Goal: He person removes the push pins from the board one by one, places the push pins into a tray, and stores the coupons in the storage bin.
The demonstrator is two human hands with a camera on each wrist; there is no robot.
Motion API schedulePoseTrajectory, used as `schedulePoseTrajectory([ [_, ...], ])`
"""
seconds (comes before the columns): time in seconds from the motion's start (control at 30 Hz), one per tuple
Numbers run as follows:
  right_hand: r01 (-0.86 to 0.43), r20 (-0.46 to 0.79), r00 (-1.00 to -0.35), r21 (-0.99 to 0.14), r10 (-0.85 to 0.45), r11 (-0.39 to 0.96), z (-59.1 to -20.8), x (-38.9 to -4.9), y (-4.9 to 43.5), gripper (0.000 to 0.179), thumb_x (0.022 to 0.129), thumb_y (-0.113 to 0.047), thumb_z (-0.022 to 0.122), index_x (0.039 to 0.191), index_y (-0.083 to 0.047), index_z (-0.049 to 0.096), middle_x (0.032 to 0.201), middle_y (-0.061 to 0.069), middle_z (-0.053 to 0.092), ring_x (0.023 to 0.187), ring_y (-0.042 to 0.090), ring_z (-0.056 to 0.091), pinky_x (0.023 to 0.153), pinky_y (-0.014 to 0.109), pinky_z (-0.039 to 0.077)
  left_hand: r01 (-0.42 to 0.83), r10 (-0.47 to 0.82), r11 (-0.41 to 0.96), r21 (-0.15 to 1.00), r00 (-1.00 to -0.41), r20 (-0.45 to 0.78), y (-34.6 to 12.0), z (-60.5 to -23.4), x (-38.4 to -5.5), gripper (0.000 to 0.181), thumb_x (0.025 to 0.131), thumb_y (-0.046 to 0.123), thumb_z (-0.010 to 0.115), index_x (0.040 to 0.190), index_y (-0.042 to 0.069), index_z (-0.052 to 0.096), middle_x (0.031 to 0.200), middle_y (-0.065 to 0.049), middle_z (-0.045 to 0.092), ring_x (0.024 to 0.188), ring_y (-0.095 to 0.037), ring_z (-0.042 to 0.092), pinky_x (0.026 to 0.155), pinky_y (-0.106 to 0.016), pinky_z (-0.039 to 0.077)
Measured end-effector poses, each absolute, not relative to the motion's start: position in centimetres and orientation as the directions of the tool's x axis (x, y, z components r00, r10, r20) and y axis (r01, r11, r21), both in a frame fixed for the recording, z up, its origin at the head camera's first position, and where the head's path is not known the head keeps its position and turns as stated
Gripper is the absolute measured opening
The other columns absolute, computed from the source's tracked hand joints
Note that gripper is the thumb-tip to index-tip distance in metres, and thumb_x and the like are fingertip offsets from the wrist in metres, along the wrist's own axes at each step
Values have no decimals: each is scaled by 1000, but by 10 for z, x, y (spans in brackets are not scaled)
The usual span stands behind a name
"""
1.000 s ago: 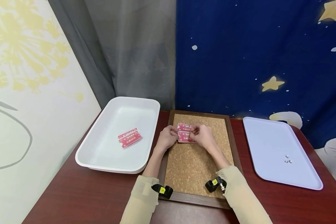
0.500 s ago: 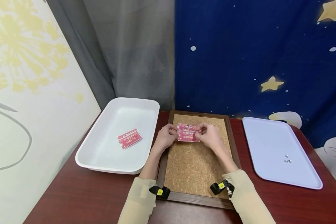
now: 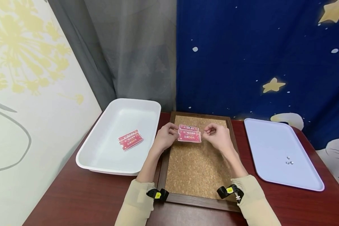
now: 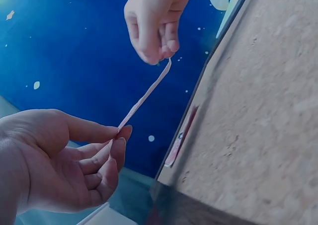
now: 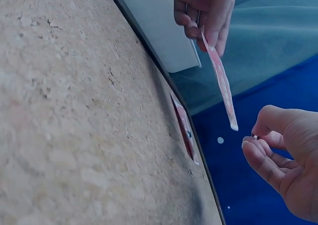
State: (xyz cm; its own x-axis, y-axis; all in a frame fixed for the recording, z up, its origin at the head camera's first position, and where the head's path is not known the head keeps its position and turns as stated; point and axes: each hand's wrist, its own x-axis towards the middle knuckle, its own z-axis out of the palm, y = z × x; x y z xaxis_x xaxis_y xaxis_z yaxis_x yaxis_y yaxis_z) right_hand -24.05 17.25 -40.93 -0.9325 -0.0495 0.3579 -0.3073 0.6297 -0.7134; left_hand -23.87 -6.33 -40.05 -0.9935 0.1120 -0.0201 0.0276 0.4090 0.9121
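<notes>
My left hand (image 3: pixel 164 138) pinches a red-and-white paper coupon (image 3: pixel 189 136) by its left edge, between thumb and index finger. The coupon is raised off the cork board (image 3: pixel 196 169), as both wrist views show. Beside its free edge is my right hand (image 3: pixel 218 138), a small gap away in the right wrist view. Thumb and fingertip there pinch a tiny metallic pin (image 5: pixel 255 136), mostly hidden by the fingers. Another coupon (image 3: pixel 183 127) lies against the upper board, fixed by a small round-headed tack (image 3: pixel 189 127); the raised coupon partly covers it in the head view.
To the left stands a white tub (image 3: pixel 84 163) holding overlapping red coupons (image 3: pixel 131 140). A pale tray (image 3: pixel 277 138) on the right carries three small silvery tacks (image 3: pixel 288 158). The board's brown wooden frame (image 3: pixel 197 201) rests on the dark red table (image 3: pixel 73 197).
My right hand has moved right, off the coupon it was touching, to beside its edge. The left hand has lifted the coupon slightly, and it now overlaps more of the fixed one.
</notes>
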Motion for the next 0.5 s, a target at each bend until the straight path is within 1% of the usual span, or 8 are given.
schedulePoseTrajectory([
  [0.17, -306, 375, -926, -704, -30, 640, -410, -238, 179, 6, 78, -2, 70, 83, -3, 71, 75, 6, 70, 70, 15, 65, 65, 14, 49, 25, 122, 370, 929, -992, -22, -68, -396, -236, 24, 95, 3, 65, 119, 5, 64, 88, -7, 69, 87, -34, 66, 68, -31, 49],
  [0.3, -306, 386, -922, -706, -15, 639, -411, -236, 185, 6, 78, -1, 70, 83, -3, 71, 76, 6, 70, 70, 15, 65, 64, 13, 49, 42, 149, 346, 937, -989, -10, -72, -391, -233, 25, 95, 4, 65, 120, 4, 64, 89, -8, 70, 89, -34, 67, 72, -33, 50],
  [0.5, -311, 398, -917, -722, 3, 618, -410, -232, 192, 8, 79, 3, 70, 85, -2, 72, 77, 9, 70, 70, 14, 66, 64, 11, 49, 56, 154, 330, 942, -988, 4, -81, -384, -227, 25, 96, 4, 65, 121, 5, 63, 90, -8, 69, 93, -38, 67, 76, -35, 50],
])
